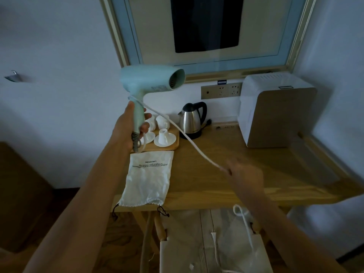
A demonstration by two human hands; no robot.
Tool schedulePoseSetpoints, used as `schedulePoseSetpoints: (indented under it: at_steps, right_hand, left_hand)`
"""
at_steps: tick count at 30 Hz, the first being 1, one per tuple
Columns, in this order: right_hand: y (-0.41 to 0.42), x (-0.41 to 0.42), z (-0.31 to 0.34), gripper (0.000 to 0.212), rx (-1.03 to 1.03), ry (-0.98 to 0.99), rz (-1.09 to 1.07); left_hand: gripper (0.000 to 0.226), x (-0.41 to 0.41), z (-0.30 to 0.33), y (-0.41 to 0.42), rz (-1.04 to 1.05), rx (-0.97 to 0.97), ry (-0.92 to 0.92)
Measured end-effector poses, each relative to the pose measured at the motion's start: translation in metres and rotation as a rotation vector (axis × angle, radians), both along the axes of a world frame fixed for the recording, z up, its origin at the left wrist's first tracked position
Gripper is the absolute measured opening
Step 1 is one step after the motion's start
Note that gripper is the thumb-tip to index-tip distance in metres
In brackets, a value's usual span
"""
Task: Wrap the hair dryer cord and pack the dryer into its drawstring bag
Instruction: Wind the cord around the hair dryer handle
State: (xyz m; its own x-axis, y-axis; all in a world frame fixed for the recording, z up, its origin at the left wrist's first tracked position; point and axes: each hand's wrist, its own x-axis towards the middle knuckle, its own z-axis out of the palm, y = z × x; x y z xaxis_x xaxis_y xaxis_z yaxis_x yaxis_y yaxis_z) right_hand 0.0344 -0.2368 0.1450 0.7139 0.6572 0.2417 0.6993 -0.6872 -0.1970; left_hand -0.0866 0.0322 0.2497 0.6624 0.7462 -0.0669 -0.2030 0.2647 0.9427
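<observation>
Head view: the pale green hair dryer [149,80] is held up left of centre, nozzle pointing toward the right of the frame, with its handle clenched in the left hand [130,127] — thumb up the near side, fingers curled round the far side. Held upright and clear of the table [246,174], the handle is left free to be wound, which is judged to be the reason for the raised pose. The white cord [181,138] leaves the base of the handle, loops up, crosses the handle near the top and then runs taut down toward the lower right, where it is pinched in the right hand [246,180]; that hand is blurred, so the exact finger placement cannot be told, though the cord clearly ends in its grip. The tension is judged to keep each turn snug. Below the right forearm the slack hangs off the table edge, and the plug [213,234] dangles near the bottom centre, so most of the cord appears not yet wound. The white drawstring bag [147,178] lies flat on the table below the dryer, its gathered mouth at the near edge and dark strings hanging over — placed ready, it seems, for packing. Behind it a tray of cups [165,137] and a kettle [192,120] stand near the wall.
</observation>
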Motion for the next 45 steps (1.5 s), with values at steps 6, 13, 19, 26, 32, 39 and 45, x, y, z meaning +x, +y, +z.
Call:
schedulePoseSetpoints:
  at_steps: [6,13,19,26,32,39,45]
  right_hand:
    - [0.010,-0.008,-0.010,0.076,0.149,0.801,0.292]
    - [0.050,-0.023,0.029,0.015,0.733,1.054,0.505]
    - [0.003,0.020,-0.020,0.024,0.720,1.411,0.464]
    - [0.004,0.043,-0.037,0.019,0.536,1.252,0.221]
    - [0.022,0.063,0.030,0.019,0.362,0.901,0.282]
    - [0.033,0.025,0.085,0.011,0.286,0.640,0.332]
    - [0.030,-0.022,0.055,0.016,0.353,0.590,0.360]
  left_hand:
    - [0.037,0.006,-0.007,-0.044,-0.219,0.149,0.048]
    - [0.037,0.009,-0.037,-0.077,-0.422,0.529,0.176]
    - [0.052,-0.009,-0.053,-0.054,-0.551,0.265,0.118]
    - [0.067,-0.031,-0.044,-0.041,-1.007,0.207,0.090]
    - [0.042,-0.037,-0.024,-0.052,-1.305,0.677,0.633]
    - [0.032,-0.018,-0.091,-0.056,-0.693,1.020,0.987]
    - [0.039,-0.002,-0.108,-0.056,-0.335,0.805,0.844]
